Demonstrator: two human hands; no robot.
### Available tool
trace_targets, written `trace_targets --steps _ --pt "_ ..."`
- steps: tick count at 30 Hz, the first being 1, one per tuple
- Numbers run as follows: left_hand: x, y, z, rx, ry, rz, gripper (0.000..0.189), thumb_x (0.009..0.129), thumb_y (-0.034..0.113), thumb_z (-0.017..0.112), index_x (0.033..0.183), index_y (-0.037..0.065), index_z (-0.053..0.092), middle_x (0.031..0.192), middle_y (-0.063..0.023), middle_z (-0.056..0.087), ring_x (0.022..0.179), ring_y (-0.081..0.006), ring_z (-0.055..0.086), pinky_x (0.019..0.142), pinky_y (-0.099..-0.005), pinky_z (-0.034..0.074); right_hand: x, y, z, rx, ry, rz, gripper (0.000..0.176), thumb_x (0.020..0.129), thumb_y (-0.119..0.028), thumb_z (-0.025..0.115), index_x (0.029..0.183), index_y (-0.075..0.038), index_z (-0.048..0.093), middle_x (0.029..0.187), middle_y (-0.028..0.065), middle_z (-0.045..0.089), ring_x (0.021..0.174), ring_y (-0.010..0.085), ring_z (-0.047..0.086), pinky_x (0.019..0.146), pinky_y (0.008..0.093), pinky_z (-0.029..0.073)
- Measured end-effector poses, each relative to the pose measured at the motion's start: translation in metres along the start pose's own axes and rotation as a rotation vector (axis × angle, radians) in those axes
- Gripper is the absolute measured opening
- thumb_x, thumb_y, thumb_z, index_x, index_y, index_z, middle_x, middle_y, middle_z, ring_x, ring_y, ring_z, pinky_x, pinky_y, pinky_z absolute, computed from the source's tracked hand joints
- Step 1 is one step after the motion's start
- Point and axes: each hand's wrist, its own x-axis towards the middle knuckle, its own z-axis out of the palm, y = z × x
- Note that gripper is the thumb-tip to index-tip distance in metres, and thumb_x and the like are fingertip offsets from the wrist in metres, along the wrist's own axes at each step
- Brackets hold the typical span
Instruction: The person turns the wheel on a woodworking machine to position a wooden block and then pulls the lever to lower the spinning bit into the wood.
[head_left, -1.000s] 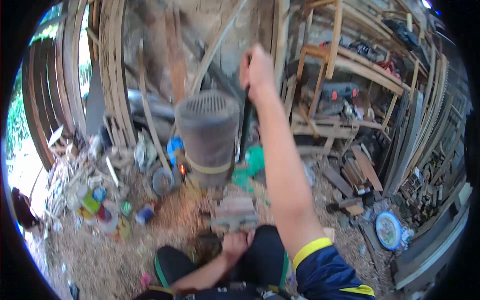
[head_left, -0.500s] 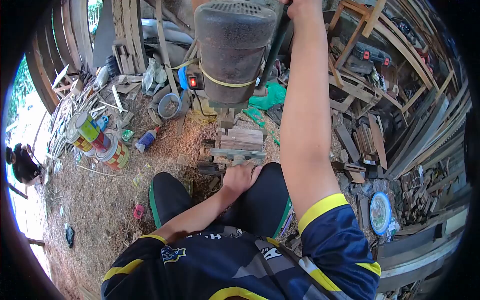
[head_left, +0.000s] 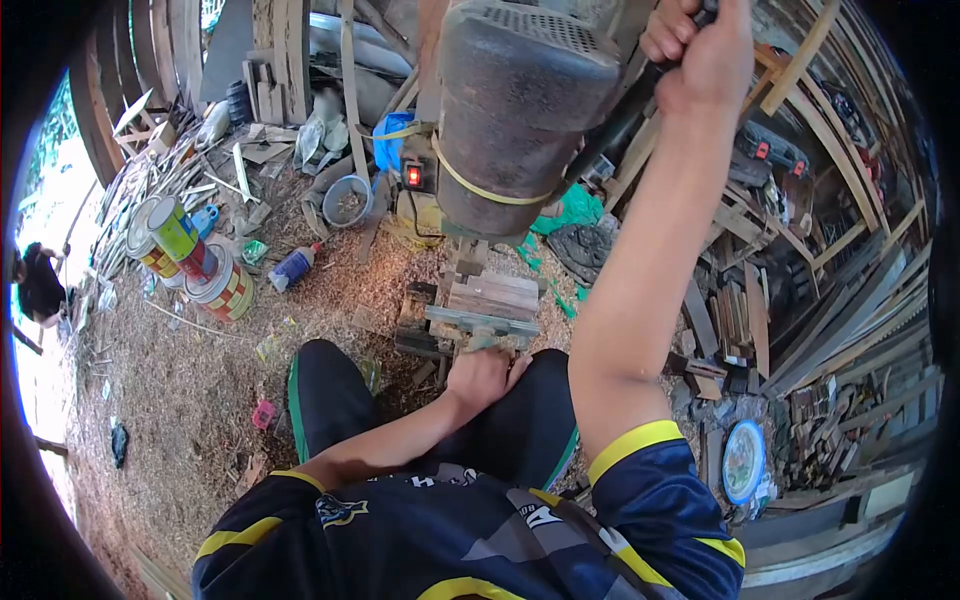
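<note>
A drill-press-like machine with a dark, dusty motor housing [head_left: 520,110] stands in front of me. My right hand [head_left: 708,60] is raised at the upper right, its fingers wrapped round the machine's dark lever [head_left: 640,110]. Beneath the machine head, wood pieces [head_left: 495,292] lie side by side in a metal vise [head_left: 480,321]. My left hand [head_left: 477,375] is at the front of the vise between my knees, fingers curled over its screw handle, which is mostly hidden. A switch [head_left: 413,177] on the machine's left side glows red.
Paint cans [head_left: 220,290], a blue-labelled bottle [head_left: 291,268] and a grey bucket [head_left: 347,201] stand or lie to the left. Wood shavings cover the ground. Stacked boards and offcuts [head_left: 835,420] fill the right side, near a round blue-rimmed object [head_left: 743,462]. A person [head_left: 42,285] is at the far left.
My right hand has moved right and slightly down with the lever, showing more of the hand. The view has shifted and tilted a little. My left hand stays at the vise.
</note>
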Motion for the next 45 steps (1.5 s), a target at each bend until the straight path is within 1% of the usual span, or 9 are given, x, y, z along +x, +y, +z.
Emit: trace_targets --steps 5,7,10,11,22,28,39,42,45 --pt "0.001 -0.008 0.007 -0.059 0.053 0.046 0.053 0.108 0.05 0.049 0.089 0.007 0.074 0.088 -0.0167 0.073 0.08 -0.0368 0.073 0.068 -0.0479 0.059 -0.007 0.003 0.007 -0.059 0.097 -0.105 0.04 0.107 -0.039 0.05 0.074 -0.015 0.048 0.052 -0.0033 0.038 0.041 0.0123 0.035 0.041 0.0305 0.031" --pt "0.002 -0.009 0.008 -0.063 0.066 0.069 0.05 0.108 0.049 0.049 0.093 0.008 0.073 0.088 -0.0156 0.073 0.08 -0.0363 0.073 0.067 -0.0481 0.059 0.004 0.001 -0.01 0.015 -0.085 0.002 0.034 0.099 -0.033 0.05 0.073 -0.011 0.048 0.055 -0.0026 0.036 0.047 0.0129 0.034 0.047 0.0305 0.028" --pt "0.002 -0.008 0.005 -0.058 0.046 0.046 0.048 0.107 0.049 0.05 0.095 0.008 0.073 0.089 -0.0147 0.074 0.081 -0.0359 0.073 0.067 -0.0471 0.059 -0.001 -0.003 -0.013 0.036 -0.165 0.001 0.031 0.1 -0.032 0.05 0.077 -0.011 0.048 0.058 -0.0035 0.036 0.05 0.0114 0.032 0.05 0.0296 0.027" --pt "0.003 -0.009 0.006 -0.062 0.049 0.042 0.048 0.107 0.049 0.05 0.095 0.008 0.073 0.089 -0.0147 0.074 0.081 -0.0359 0.073 0.067 -0.0471 0.059 -0.01 -0.002 -0.002 0.015 -0.062 -0.039 0.031 0.099 -0.032 0.051 0.076 -0.011 0.048 0.057 -0.0033 0.036 0.048 0.011 0.031 0.049 0.0296 0.027" --pt "0.0 -0.006 0.009 -0.04 0.102 0.098 0.048 0.108 0.051 0.05 0.091 0.012 0.073 0.088 -0.0112 0.074 0.074 -0.0315 0.074 0.061 -0.0445 0.059 -0.032 -0.01 -0.003 0.057 -0.069 -0.092 0.04 0.102 -0.042 0.049 0.078 -0.01 0.05 0.056 -0.0003 0.039 0.043 0.0117 0.033 0.043 0.0302 0.027" --pt "0.002 -0.007 0.01 0.004 0.076 0.058 0.045 0.106 0.049 0.053 0.09 0.011 0.071 0.078 -0.0144 0.073 0.068 -0.0352 0.073 0.056 -0.0477 0.057 -0.036 -0.01 -0.005 0.004 0.005 -0.122 0.041 0.109 -0.027 0.041 0.075 -0.006 0.053 0.055 0.001 0.045 0.044 0.0079 0.039 0.042 0.0262 0.03" --pt "0.002 -0.009 0.015 0.13 -0.008 0.04 0.046 0.107 0.05 0.052 0.089 0.014 0.074 0.083 -0.0109 0.075 0.071 -0.0311 0.074 0.057 -0.0463 0.058 -0.047 -0.013 -0.009 0.045 -0.026 -0.079 0.043 0.109 -0.032 0.049 0.075 -0.005 0.053 0.059 -0.0006 0.046 0.05 0.0052 0.039 0.046 0.0249 0.029" --pt "0.003 -0.007 0.015 0.112 0.085 0.086 0.044 0.106 0.049 0.053 0.089 0.014 0.074 0.082 -0.0106 0.075 0.067 -0.0307 0.074 0.056 -0.0455 0.057 -0.048 -0.012 -0.011 0.054 -0.046 -0.099 0.044 0.109 -0.032 0.049 0.075 -0.005 0.053 0.058 -0.0005 0.046 0.05 0.0056 0.039 0.046 0.0249 0.029" --pt "0.001 -0.006 0.013 0.148 0.085 0.06 0.043 0.106 0.049 0.054 0.089 0.013 0.073 0.08 -0.0102 0.074 0.066 -0.0304 0.073 0.055 -0.0444 0.057 -0.05 -0.01 -0.007 -0.082 -0.02 -0.173 0.045 0.106 -0.043 0.046 0.077 -0.009 0.045 0.055 -0.0019 0.037 0.044 0.0077 0.032 0.041 0.0257 0.027"
